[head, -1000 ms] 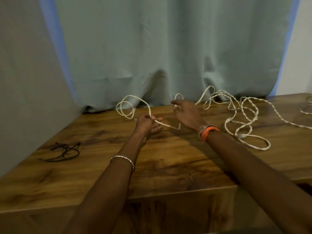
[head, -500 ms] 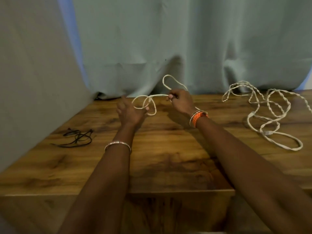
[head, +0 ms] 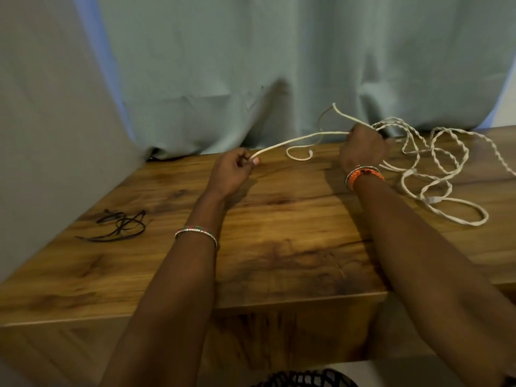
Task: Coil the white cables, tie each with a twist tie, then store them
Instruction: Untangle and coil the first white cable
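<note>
Head view: both hands' fingers (head: 252, 160) apparently pinch white cable (head: 296, 139).

A domestic-looking room, likely a home: a wooden table (head: 279, 247) with a warm, knotty grain stands against a pale grey-green fabric curtain (head: 251, 65) that hangs in soft folds down to the tabletop, with a plain light wall (head: 42, 121) on the left. Household clutter lies on the wood: a loose tangle of white cables (head: 435, 169) to the right, and thin black twist ties (head: 120, 226) to the left
</note>
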